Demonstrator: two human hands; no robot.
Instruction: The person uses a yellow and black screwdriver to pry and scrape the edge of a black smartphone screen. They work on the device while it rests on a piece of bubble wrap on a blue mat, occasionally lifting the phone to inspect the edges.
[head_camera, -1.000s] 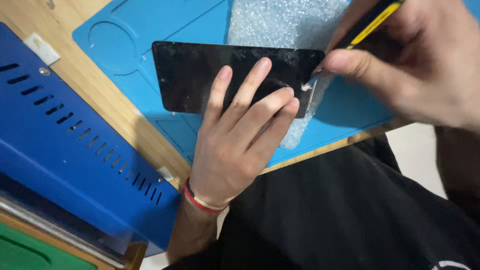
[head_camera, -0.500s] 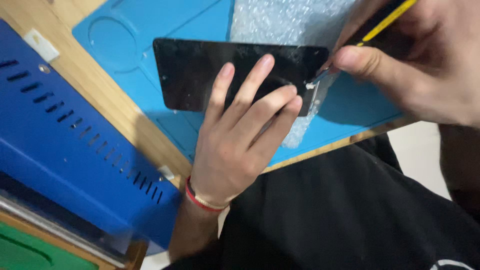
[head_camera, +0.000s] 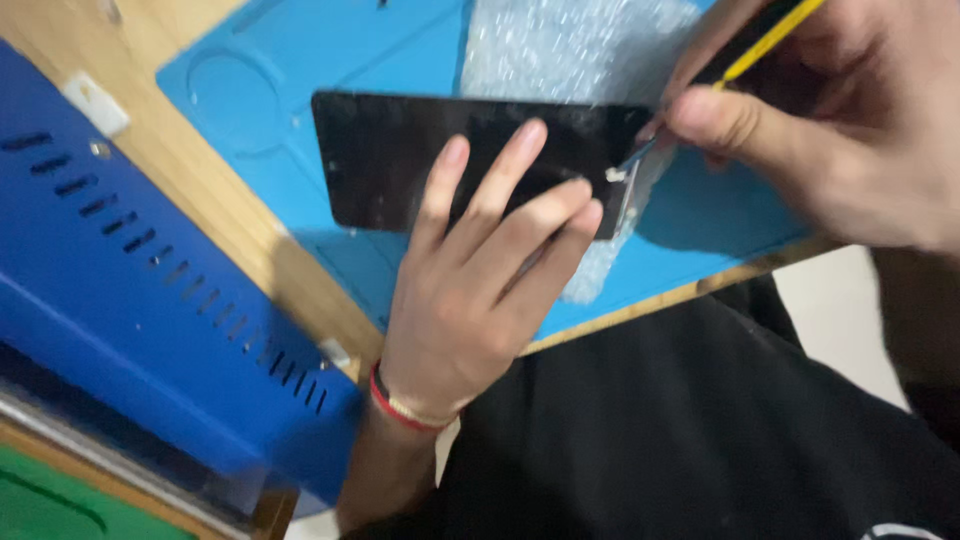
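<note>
Pressing flat with spread fingers, the left hand (head_camera: 470, 300) steadies the black glass screen panel (head_camera: 400, 165); the right hand (head_camera: 830, 140) pinches a yellow-black tool (head_camera: 760, 40) at its corner; probably thin, stiff, fragile.

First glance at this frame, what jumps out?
The black glass panel lying flat on the light-blue work mat at centre, with the left hand pressing its fingers onto it. At the panel's right edge the right hand holds a yellow-and-black tool whose tip meets a small white speck. A big blue vented metal casing fills the left side.
</note>
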